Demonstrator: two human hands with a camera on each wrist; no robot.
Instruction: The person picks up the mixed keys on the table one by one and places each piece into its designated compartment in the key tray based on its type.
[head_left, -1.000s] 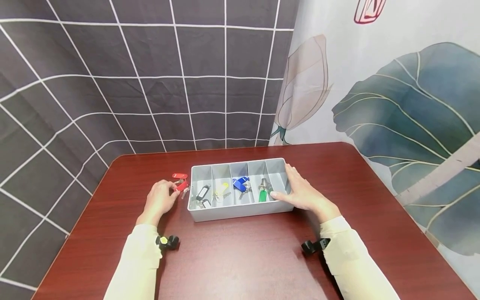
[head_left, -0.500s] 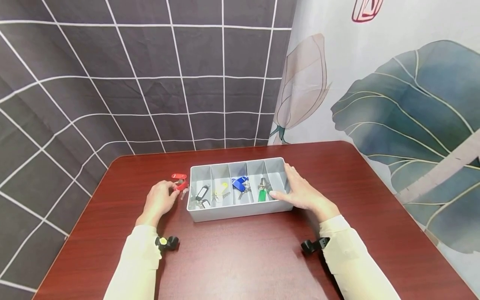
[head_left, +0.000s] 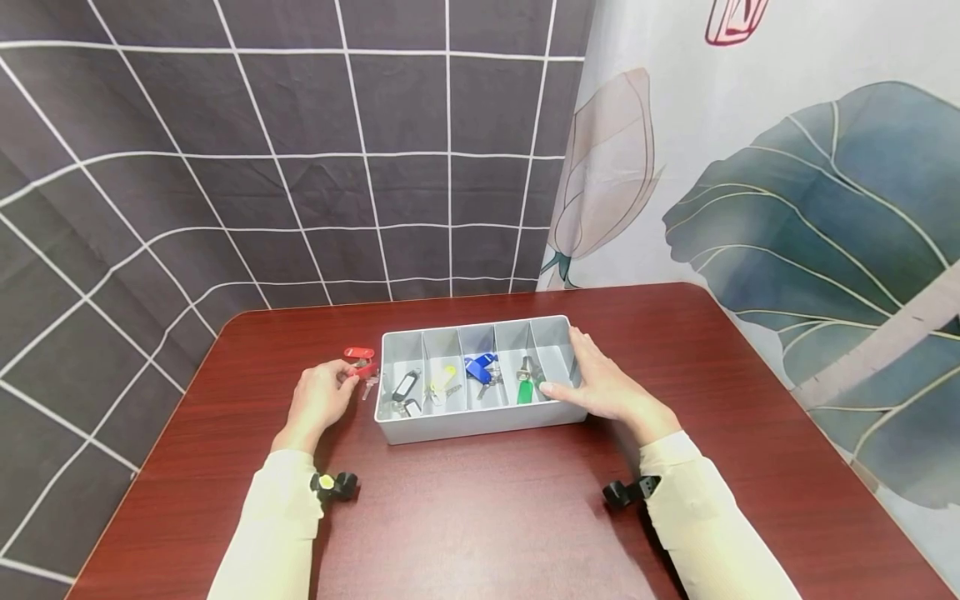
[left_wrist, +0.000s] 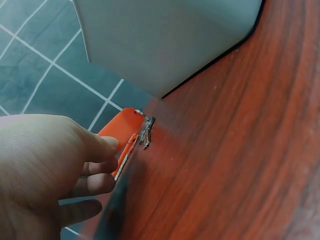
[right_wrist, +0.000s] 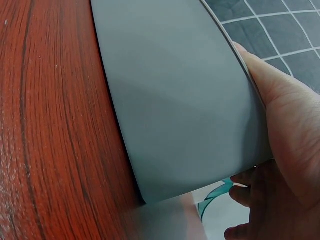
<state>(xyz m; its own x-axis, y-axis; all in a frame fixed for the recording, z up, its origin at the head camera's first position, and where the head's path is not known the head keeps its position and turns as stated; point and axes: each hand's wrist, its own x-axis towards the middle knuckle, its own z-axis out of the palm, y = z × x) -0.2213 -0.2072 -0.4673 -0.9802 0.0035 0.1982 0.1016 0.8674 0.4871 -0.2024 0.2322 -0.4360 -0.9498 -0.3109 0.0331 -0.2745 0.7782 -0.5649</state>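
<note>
At the left end of a grey compartment tray (head_left: pixel 480 423), my left hand (head_left: pixel 321 398) pinches a red key tag (head_left: pixel 365 370) between thumb and fingers. The left wrist view shows the thumb on the orange-looking tag (left_wrist: pixel 122 125), with a ring and keys (left_wrist: pixel 146 132) hanging off its end. Just behind it lies a second red tag (head_left: pixel 359 353) on the table. My right hand (head_left: pixel 603 387) holds the tray's right front corner, its thumb over the front rim and its fingers along the right end. In the right wrist view the tray wall (right_wrist: pixel 180 110) fills the middle.
Inside the tray are black-framed tags (head_left: pixel 406 385), a yellow tag (head_left: pixel 449 374), blue tags (head_left: pixel 477 369) and a green tag (head_left: pixel 525 392), with keys, in separate compartments. The tray stands on a red-brown table (head_left: pixel 465 517). A dark gridded curtain (head_left: pixel 405 192) hangs behind.
The red tag in my left hand has tilted slightly to lie more level. Both hands and the tray keep their places.
</note>
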